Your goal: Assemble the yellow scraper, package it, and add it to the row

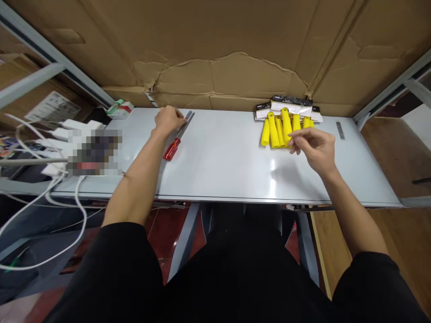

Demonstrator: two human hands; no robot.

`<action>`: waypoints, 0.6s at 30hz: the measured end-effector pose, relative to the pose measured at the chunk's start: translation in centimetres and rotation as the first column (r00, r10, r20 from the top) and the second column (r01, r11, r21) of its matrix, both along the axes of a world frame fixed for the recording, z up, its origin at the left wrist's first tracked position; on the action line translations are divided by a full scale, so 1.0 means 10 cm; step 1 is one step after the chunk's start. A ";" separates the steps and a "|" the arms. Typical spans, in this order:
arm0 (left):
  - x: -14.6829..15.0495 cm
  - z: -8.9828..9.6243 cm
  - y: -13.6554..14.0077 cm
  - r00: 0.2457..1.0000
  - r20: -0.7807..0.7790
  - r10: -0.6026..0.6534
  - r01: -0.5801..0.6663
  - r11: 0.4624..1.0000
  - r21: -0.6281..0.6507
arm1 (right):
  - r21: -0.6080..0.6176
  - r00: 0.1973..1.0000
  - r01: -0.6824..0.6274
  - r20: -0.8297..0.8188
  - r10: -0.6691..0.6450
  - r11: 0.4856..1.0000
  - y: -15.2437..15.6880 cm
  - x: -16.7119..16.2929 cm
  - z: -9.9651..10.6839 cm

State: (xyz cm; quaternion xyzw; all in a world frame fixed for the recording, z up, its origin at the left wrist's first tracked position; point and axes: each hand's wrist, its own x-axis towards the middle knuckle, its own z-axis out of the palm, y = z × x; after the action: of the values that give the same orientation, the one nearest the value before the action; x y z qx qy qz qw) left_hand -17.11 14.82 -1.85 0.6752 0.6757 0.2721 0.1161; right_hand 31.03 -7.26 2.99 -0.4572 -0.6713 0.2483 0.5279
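Note:
My left hand is at the back of the grey tabletop, its fingers closed together beside a grey metal tip. Close by lies a screwdriver with a clear red handle pointing toward me and its shaft toward the back. Whether the fingers grip the metal tip or only touch it is unclear. On the right, my right hand hovers with thumb and fingertips pinched; anything between them is too small to make out. Just left of it are several yellow plastic handles with holes in their ends, lying against black-and-white packets.
A small flat metal plate lies at the right of the tabletop. White plugs and cables crowd the left end, beside a blurred patch. A small green-and-white box stands at back left. Cardboard walls the rear.

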 end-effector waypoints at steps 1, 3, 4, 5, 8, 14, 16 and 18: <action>0.01 -0.04 0.07 1.000 0.023 -0.007 0.007 1.000 -0.001 | 0.034 0.997 0.063 0.034 -0.064 0.997 0.13 0.06 0.02; 0.02 -0.11 0.15 0.998 0.048 -0.032 0.031 0.999 0.022 | 0.096 0.959 0.225 0.157 -0.238 0.970 0.39 0.19 0.04; 0.02 -0.14 0.16 0.997 0.051 -0.057 0.055 0.998 0.035 | 0.123 0.915 0.301 0.241 -0.323 0.946 0.50 0.24 0.04; 0.01 -0.17 0.16 0.995 0.050 -0.085 0.083 0.995 0.048 | 0.144 0.859 0.362 0.332 -0.390 0.921 0.59 0.27 0.02; -0.01 -0.20 0.06 0.996 0.012 -0.091 0.089 0.989 0.117 | 0.146 0.662 0.443 0.612 -0.433 0.885 0.77 0.22 -0.07; 0.11 -0.04 -0.35 0.996 0.007 0.084 -0.080 0.915 0.396 | 0.068 0.391 0.479 0.876 -0.281 0.875 0.84 -0.07 -0.20; 0.30 0.00 -0.50 1.000 0.013 0.025 -0.028 0.895 0.445 | 0.088 0.391 0.450 0.875 -0.284 0.889 0.85 -0.10 -0.23; 0.60 -0.02 -0.63 0.993 0.057 -0.100 0.065 0.898 0.435 | 0.123 0.400 0.437 0.861 -0.315 0.891 0.85 -0.10 -0.26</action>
State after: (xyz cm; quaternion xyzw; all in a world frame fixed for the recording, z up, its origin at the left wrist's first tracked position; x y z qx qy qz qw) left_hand -11.13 8.54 -2.07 0.7010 0.5644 0.4359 0.0013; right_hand 30.05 1.28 0.42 -0.6889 -0.7055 -0.0991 0.1332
